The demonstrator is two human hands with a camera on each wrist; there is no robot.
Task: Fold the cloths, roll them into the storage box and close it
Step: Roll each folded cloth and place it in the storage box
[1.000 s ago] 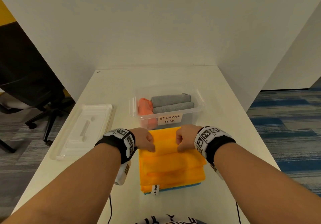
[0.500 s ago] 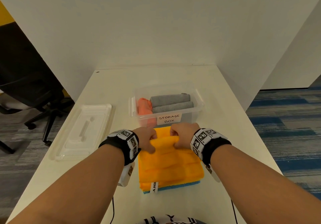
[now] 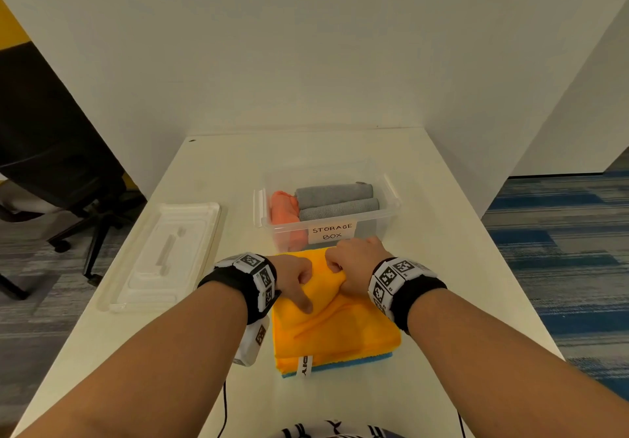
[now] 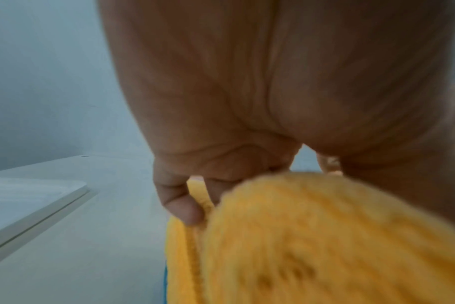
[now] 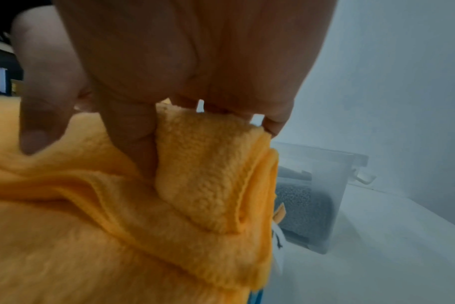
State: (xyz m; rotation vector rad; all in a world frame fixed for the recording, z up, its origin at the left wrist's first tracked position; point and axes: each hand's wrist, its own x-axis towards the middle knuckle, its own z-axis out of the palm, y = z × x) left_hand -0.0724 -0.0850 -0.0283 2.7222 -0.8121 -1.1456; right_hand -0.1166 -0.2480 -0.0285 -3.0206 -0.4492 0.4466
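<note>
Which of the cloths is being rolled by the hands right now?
The yellow cloth, top of the stack before the storage box; both hands grip its far edge. The blue cloth lies flat underneath; the others are rolled in the box.

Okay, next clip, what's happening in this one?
A person is packing cloths at a white table. Both hands grip the far edge of the yellow cloth, which lies on top of a blue cloth: the left hand at its left side, the right hand bunching it at the right. Just behind, the open storage box already holds two rolled grey cloths and an orange cloth. Its lid lies to the left.
</note>
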